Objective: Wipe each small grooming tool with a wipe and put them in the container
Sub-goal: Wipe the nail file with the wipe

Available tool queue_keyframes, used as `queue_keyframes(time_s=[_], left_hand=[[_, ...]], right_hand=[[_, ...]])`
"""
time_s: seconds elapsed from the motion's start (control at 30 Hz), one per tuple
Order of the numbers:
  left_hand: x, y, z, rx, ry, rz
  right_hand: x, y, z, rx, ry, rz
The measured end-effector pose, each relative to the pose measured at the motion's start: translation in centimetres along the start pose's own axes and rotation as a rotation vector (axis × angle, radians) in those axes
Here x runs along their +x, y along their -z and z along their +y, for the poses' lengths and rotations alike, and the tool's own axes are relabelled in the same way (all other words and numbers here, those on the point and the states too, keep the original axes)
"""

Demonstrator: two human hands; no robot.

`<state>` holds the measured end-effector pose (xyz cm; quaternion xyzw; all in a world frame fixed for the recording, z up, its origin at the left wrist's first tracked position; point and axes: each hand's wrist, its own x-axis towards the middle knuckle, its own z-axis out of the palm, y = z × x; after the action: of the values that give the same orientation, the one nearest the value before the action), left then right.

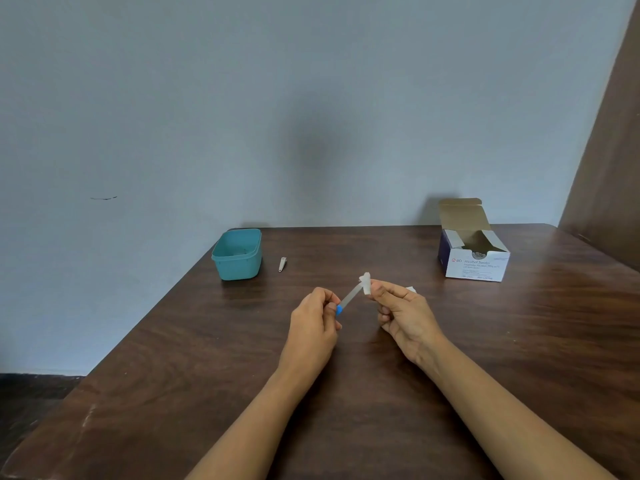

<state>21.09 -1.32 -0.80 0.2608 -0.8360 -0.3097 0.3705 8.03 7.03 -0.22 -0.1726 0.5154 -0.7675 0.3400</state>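
Grooming tools are what we are cleaning, and the wiping step is in hand. Well to the left of our left grip and beyond it stands the teal container (237, 254) on the table (194, 341), with a small metal nail clipper (282, 264) lying just beside it, not yet wiped as far as we can judge. Our left hand (313, 322) is pinched shut on the blue-tipped end of a slim nail file (349, 296), held above the table. At the file's far end our right hand (401, 311) is clamped on a white wipe (365, 283) folded around the blade. Farther right and beyond that grip sits the open box of alcohol swabs (476, 259). Next, we judge, the wipe must be drawn along the file, then the left grip carries the file up and left to the container. We cannot tell what already lies inside it.
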Motion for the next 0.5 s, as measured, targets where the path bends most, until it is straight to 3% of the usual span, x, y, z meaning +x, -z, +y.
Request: queue_keyframes(time_s=[0.5], left_hand=[[-0.05, -0.04, 0.41, 0.023, -0.019, -0.052]], right_hand=[[-0.20, 0.07, 0.09, -0.065, 0.020, -0.004]])
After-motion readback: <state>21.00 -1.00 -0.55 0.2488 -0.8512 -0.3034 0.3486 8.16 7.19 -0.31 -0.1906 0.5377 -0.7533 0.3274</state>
